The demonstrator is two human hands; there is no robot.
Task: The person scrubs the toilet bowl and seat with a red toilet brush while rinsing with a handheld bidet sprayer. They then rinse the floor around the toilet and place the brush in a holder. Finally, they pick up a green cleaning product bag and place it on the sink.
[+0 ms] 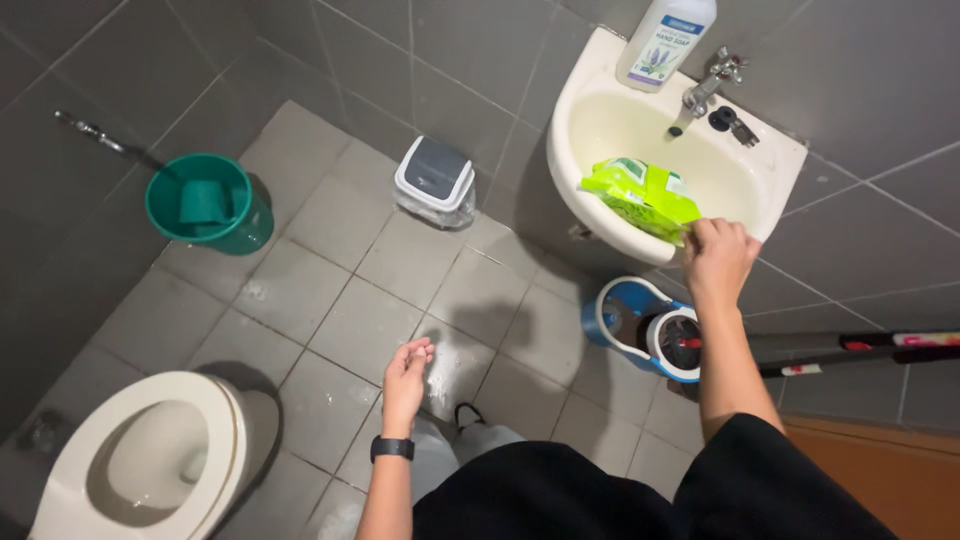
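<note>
Right hand [718, 255] pinching corner of green packet [640, 195] on sink [585, 95] rim; left hand [405, 380] loosely curled, empty.

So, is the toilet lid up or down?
Up. The toilet bowl is open to view, with its white seat ring down around it and nothing covering it.

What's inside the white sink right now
A bright green soft packet lies inside the sink, leaning over its front rim, with the right hand gripping its corner. The packet covers part of the basin, and no drain is visible.
</note>
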